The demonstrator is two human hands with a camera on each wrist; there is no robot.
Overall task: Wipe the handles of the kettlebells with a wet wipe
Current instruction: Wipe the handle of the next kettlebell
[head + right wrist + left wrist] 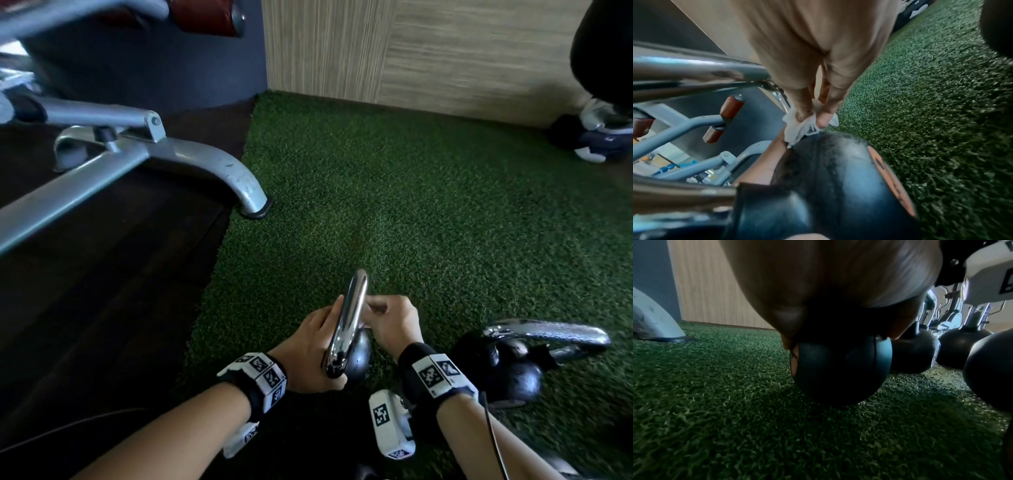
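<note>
A black kettlebell [360,354] with a chrome handle [351,308] stands on the green turf [411,205] in front of me. My left hand [317,342] grips it from the left, fingers and thumb wrapped over the top of the ball [840,369]. My right hand [385,315] pinches a crumpled white wet wipe [800,128] against the handle's far leg, just above the ball [838,178]. In the head view the wipe is mostly hidden behind the handle. A second kettlebell [513,371] lies tipped on its side to the right, its chrome handle [548,334] pointing away.
A grey bench frame's foot [246,192] rests at the turf's left edge, with dark flooring [102,291] beyond. A wood-panel wall [445,51] closes the back. Another person's shoe [596,137] is at far right. More kettlebells [962,348] stand close behind.
</note>
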